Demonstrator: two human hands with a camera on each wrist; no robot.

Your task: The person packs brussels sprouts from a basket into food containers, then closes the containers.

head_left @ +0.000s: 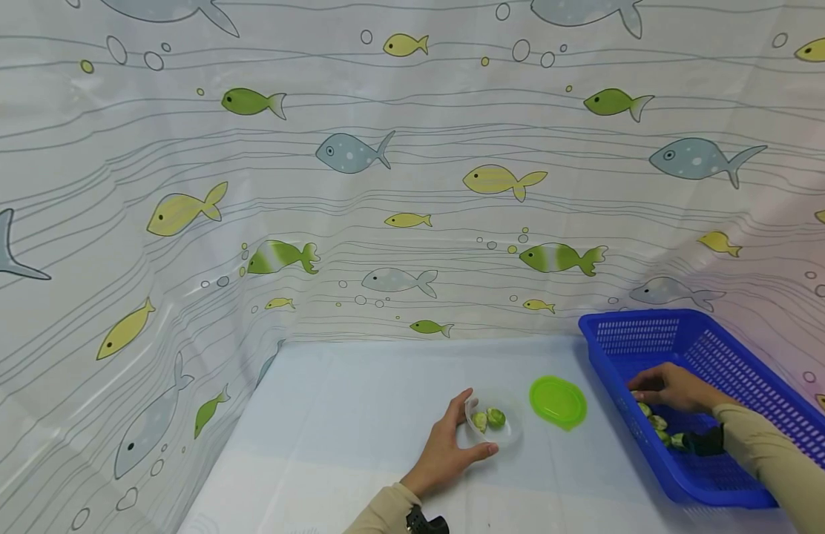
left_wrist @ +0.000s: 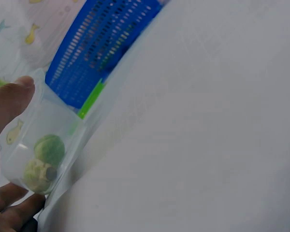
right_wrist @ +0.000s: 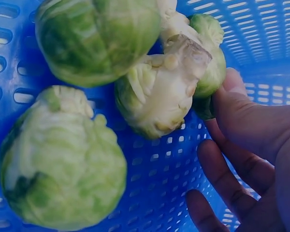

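Note:
My left hand (head_left: 446, 449) grips a clear plastic cup (head_left: 509, 436) on the table, thumb on the near side and fingers on the far side. Two Brussels sprouts (left_wrist: 50, 150) lie at the bottom of the cup. Inside the blue basket (head_left: 659, 475), my right hand (head_left: 679, 387) pinches a Brussels sprout (right_wrist: 210, 67) between thumb and forefinger, the forefinger mostly hidden behind it. Its other fingers spread loosely below. More sprouts (right_wrist: 63, 164) lie close by on the basket's floor, along its left wall in the head view.
A bright green lid (head_left: 558, 402) lies flat on the table between the cup and the basket. The white table (head_left: 332, 415) meets a fish-patterned curtain (head_left: 346, 245) at the back and sides. Slotted, raised walls surround the basket.

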